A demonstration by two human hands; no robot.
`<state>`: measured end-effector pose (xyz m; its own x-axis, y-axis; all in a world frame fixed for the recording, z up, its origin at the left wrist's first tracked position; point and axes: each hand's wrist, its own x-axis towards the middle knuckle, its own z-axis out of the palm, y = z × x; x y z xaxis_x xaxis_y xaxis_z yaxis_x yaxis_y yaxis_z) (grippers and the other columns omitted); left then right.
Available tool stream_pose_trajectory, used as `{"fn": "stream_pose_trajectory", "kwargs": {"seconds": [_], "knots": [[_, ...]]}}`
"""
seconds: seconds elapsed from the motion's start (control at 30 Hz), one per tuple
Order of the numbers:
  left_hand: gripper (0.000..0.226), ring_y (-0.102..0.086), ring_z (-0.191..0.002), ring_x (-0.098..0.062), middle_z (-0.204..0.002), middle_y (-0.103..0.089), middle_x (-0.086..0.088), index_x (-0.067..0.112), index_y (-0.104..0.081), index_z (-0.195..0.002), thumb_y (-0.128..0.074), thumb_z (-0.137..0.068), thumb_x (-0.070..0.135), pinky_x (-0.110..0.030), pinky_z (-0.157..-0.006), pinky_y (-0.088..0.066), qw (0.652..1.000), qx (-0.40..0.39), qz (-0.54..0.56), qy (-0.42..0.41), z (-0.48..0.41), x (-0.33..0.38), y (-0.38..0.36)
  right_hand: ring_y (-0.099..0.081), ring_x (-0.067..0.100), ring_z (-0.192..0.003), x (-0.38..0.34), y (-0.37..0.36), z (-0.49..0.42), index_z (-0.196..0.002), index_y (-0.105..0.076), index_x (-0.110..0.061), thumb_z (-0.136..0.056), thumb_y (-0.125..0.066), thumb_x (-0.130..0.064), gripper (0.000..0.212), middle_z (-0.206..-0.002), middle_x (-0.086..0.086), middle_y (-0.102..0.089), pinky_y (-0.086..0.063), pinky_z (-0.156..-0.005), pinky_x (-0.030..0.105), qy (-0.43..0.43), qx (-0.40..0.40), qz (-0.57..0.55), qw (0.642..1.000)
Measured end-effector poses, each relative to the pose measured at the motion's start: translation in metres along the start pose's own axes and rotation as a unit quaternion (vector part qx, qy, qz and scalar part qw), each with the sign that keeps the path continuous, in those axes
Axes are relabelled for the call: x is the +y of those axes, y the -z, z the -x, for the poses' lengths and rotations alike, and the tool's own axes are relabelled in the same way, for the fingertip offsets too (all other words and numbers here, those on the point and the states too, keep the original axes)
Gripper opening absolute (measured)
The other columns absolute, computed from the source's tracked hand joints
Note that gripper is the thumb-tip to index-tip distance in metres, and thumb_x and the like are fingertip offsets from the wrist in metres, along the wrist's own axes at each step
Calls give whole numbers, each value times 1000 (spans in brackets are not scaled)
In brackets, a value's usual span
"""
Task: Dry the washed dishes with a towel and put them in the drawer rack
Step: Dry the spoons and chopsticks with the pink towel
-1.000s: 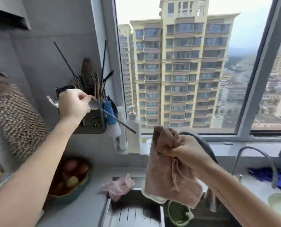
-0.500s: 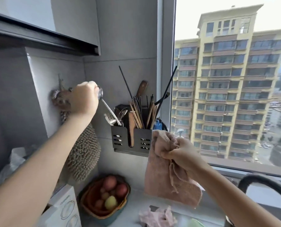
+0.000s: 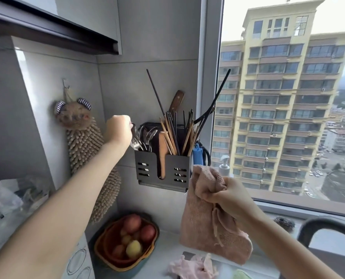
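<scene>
**Spoon at the caddy, towel in your fist**

Your right hand (image 3: 226,195) is clutching the bunched pink terry towel (image 3: 205,232), which is hanging below that fist. Just right of your left hand (image 3: 118,131), the dark slotted metal wall caddy (image 3: 147,160) is receiving the silver spoon (image 3: 133,127) you are pinching.

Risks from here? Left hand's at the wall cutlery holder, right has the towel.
1. The left hand feeds a metal spoon into the crowded left compartment of the black slotted wall holder; it may jam or slip toward the orange fruit bowl below.
2. The pink towel in the right hand hangs beside the holder's corner and might snag.
</scene>
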<state>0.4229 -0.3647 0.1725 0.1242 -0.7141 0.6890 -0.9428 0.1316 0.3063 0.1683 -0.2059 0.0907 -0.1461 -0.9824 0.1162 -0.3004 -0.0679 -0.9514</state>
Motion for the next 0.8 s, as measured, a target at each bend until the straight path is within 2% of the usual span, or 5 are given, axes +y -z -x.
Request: {"fn": "stream_pose_trajectory", "kwargs": {"seconds": [0.17,0.3,0.43,0.63,0.8], "knots": [[16,-62,-78,-37,-75,-65,-19,0,-70,-79,-62,-83,12,-36,-67,-47,995,-84,50,27,2,-7,-20,-65,9,-69,0,4,8,-89,-69,-3,-74,-71,6,18,-79,8,-70,-48,-50,12,-15,-5,-46,999],[28,-62,-99,-41,-103,-69,-23,1,-67,-110,-58,-89,16,-41,-82,-48,999,26,33,12,27,18,4,-68,14,-77,2,19,26,-92,-70,-8,-74,-69,9,25,-86,8,-72,-53,-59,17,-34,-12,-99,994],[22,-67,-82,-29,-91,-73,-10,8,-71,-104,-57,-89,16,-37,-81,-52,978,78,170,-91,95,76,31,-70,24,-89,11,48,60,-95,-70,-10,-74,-68,8,28,-93,13,-73,-57,-79,33,-66,-10,-112,991],[17,-55,-62,2,-79,-65,7,14,-72,-102,-62,-89,17,-1,-60,-39,922,-73,348,-154,203,183,45,-67,21,-68,25,121,142,-94,-63,-3,-77,-65,-5,17,-80,12,-67,-53,-52,25,-78,2,-283,956],[19,-54,-61,4,-83,-65,9,15,-71,-105,-61,-90,20,-2,-61,-40,872,-168,402,-223,277,279,39,-63,20,-75,72,206,220,-79,-75,-14,-69,-67,-45,33,-77,7,-68,-36,-88,32,-128,167,-392,896]]}}
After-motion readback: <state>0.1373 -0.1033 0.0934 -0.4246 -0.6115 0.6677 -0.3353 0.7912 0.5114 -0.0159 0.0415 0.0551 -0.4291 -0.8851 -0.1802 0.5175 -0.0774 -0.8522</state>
